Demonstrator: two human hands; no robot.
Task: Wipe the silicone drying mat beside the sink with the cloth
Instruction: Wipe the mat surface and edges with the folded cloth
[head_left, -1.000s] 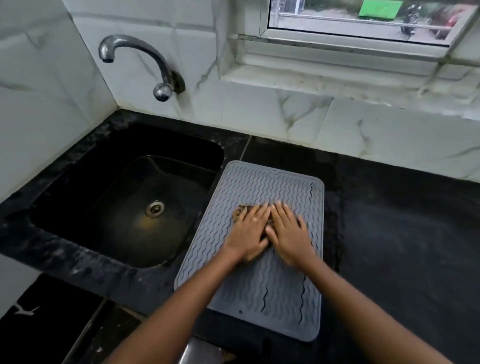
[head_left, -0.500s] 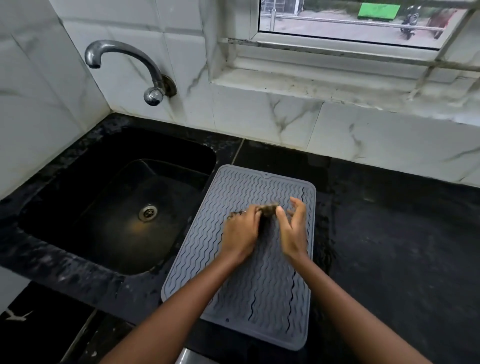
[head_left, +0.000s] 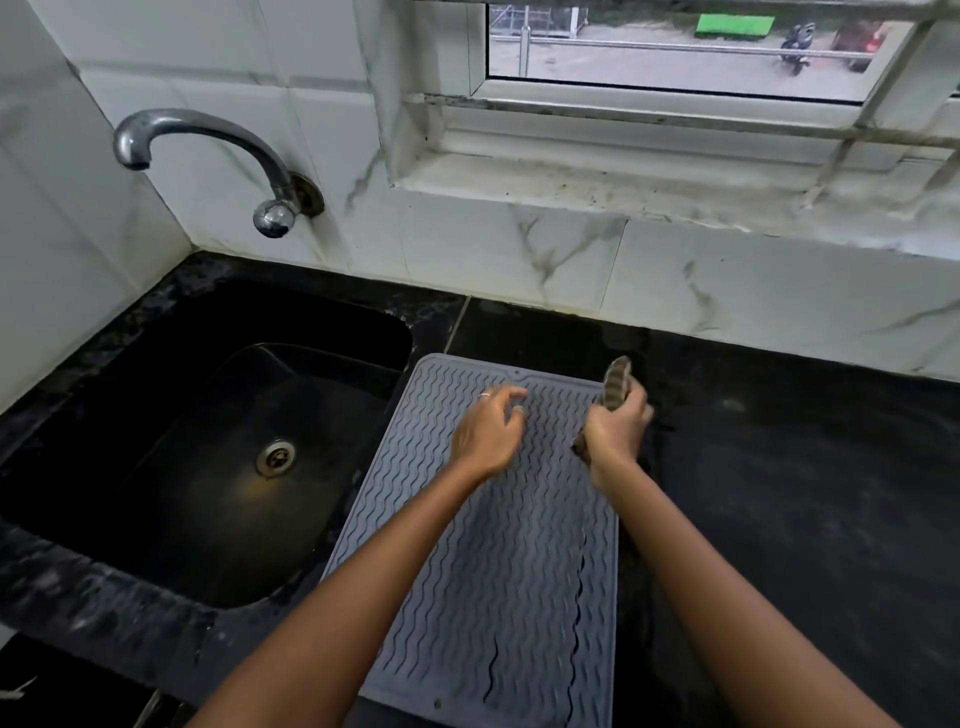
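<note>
Two hands have parted since a second ago: my right hand (head_left: 618, 431) now has its fingers closed round the bunched cloth (head_left: 615, 382), lifted off at the mat's upper right corner, while the left hand (head_left: 488, 428) hovers loosely spread, holding nothing. The silicone mat (head_left: 498, 571) lies on the dark surface (head_left: 805, 493) at frame centre beside the sink (head_left: 208, 441); I judge wiping paused.

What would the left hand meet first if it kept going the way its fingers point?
Probably the far end of the drying mat, just ahead of the left hand; depth is unclear, so it may pass over to the black counter and tiled wall.
</note>
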